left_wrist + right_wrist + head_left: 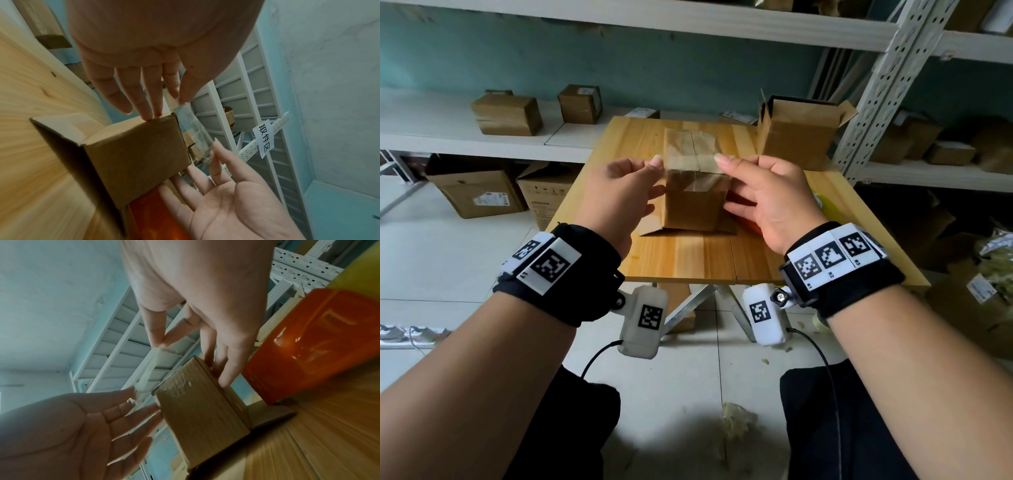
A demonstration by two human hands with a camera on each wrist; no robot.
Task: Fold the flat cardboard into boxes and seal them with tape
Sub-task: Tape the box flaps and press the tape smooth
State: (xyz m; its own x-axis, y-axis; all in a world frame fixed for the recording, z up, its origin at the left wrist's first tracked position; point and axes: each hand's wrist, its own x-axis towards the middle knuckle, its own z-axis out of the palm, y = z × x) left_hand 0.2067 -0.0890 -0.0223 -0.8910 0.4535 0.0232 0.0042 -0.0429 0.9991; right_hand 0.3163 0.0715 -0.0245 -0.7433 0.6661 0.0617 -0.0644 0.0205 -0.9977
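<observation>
Pinched between thumb and forefinger, the left hand [619, 185] and right hand [767, 192] each hold one end of a clear tape strip [690, 163] above the box [693, 181] mid-desk [688, 253]; flaps look folded, one strip seems already on, this strip unpressed.

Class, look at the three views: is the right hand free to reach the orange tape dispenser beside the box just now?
Probably not yet. The dispenser sits unblocked right beside the right hand, but that hand pinches one end of the tape strip over the box.
</observation>
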